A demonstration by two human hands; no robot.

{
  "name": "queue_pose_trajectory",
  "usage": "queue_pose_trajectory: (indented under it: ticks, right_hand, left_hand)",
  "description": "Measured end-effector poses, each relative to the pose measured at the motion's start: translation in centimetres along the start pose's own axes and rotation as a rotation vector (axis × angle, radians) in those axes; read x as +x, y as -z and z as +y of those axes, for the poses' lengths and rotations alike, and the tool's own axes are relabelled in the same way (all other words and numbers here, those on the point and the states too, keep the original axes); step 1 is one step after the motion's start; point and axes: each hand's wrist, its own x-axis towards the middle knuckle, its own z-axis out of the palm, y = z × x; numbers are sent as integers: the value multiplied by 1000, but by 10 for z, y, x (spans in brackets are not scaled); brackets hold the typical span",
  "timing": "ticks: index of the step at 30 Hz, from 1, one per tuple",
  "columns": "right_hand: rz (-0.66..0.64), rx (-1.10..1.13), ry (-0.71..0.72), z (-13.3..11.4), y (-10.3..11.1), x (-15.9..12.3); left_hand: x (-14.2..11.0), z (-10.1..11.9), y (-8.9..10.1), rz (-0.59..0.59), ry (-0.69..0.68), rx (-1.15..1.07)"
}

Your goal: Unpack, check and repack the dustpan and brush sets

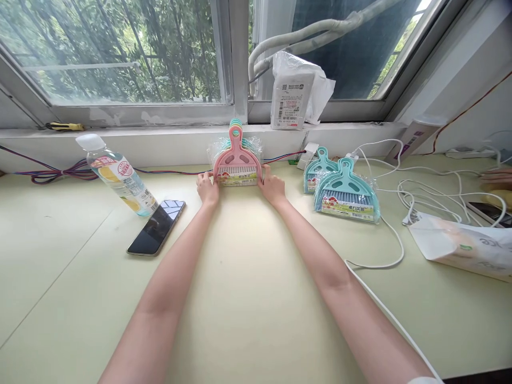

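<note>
A pink dustpan-and-brush set (237,157) in clear wrap stands upright at the window wall, at the front of a stack with green and yellow edges showing behind it. My left hand (208,190) is closed at its lower left edge, the fingertips partly hidden behind the set. At the opposite lower edge my right hand (273,186) grips it between thumb and fingers. To the right, a wrapped turquoise dustpan-and-brush set (347,186) leans in front of another turquoise set (314,169).
Left are a tilted drink bottle (120,173), a phone (157,228) and bundled wires (60,173). A yellow cutter (64,127) and a white package (292,98) rest on the sill. White cables (394,265), a paper bag (464,245) and another person's hand (498,175) are right.
</note>
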Motion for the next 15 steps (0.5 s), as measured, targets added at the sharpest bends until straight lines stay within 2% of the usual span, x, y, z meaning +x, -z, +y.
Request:
queue_pose_trajectory:
  ticks: [15]
  right_hand:
    - [-23,-1,-9,0,1,2]
  left_hand:
    - [-1,-1,-1,-11,-24,-84]
